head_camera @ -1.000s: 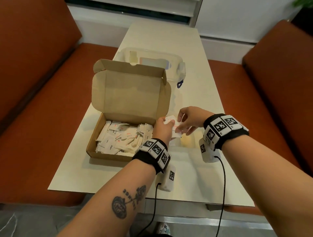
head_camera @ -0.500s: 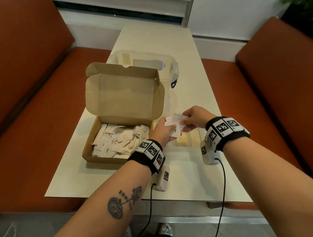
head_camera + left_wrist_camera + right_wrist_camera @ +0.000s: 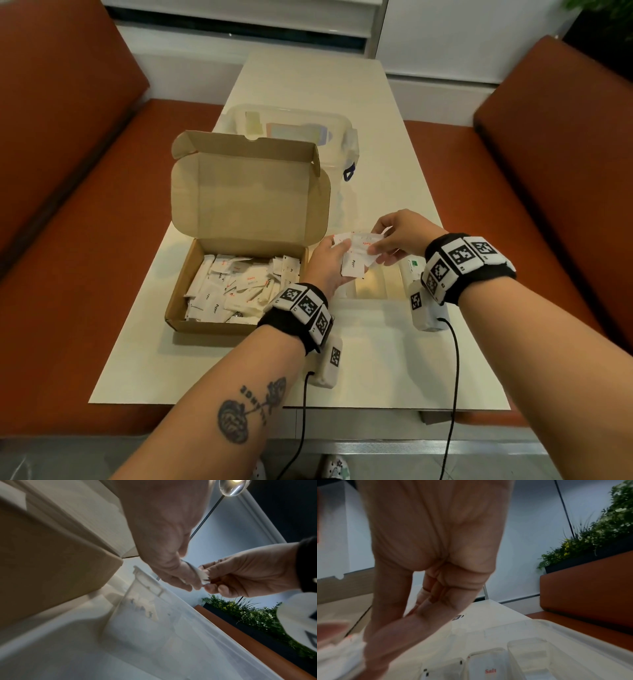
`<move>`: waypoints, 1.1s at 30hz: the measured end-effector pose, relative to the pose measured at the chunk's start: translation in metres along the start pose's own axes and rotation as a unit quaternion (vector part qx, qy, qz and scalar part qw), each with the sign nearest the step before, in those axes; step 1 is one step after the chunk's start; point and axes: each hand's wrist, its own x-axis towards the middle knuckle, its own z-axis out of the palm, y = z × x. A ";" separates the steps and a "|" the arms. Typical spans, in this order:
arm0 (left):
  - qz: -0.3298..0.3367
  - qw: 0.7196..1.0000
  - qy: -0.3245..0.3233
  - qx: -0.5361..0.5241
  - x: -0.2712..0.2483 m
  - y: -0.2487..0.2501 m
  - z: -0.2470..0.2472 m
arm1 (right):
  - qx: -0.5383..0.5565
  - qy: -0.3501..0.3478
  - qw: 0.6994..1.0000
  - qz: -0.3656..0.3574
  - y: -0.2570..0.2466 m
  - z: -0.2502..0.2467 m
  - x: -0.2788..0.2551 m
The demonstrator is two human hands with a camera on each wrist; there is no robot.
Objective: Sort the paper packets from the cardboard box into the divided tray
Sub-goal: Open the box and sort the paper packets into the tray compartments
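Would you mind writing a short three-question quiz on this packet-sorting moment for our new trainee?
1. True or false: the lid of the cardboard box stands open.
2. Which hand holds the small bunch of paper packets? A) the left hand alone B) the right hand alone C) both hands
3. Fill in: the red word on the packet lying in the divided tray, seen from the right wrist, is ____.

Key
1. True. The lid is tipped up and more packets lie inside.
2. C. The left hand grips the bunch while the right hand pinches one packet at its top.
3. Salt.
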 end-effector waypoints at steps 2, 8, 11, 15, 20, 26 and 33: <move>0.022 0.999 -0.016 0.025 -0.001 -0.002 0.000 | 0.013 -0.001 1.000 0.001 0.003 0.002 0.000; 0.053 0.997 -0.029 0.052 -0.001 -0.007 -0.005 | 0.055 -0.007 0.998 -0.004 0.009 0.001 0.001; 0.051 0.998 -0.035 0.034 -0.001 -0.008 -0.003 | 0.046 0.005 0.999 -0.014 0.011 -0.001 0.001; 0.037 0.999 -0.021 0.029 -0.002 -0.006 -0.001 | 0.046 0.050 0.997 -0.039 0.014 -0.009 0.000; 0.020 0.999 -0.017 0.017 -0.002 -0.003 -0.002 | -0.123 0.004 0.992 -0.038 0.008 -0.022 -0.001; 0.000 0.998 -0.057 0.024 -0.007 -0.002 0.003 | -0.222 -0.035 0.974 -0.016 0.002 -0.009 0.002; 0.062 0.997 -0.015 0.032 -0.002 -0.008 -0.001 | -0.135 -0.020 0.990 -0.032 0.008 0.000 0.004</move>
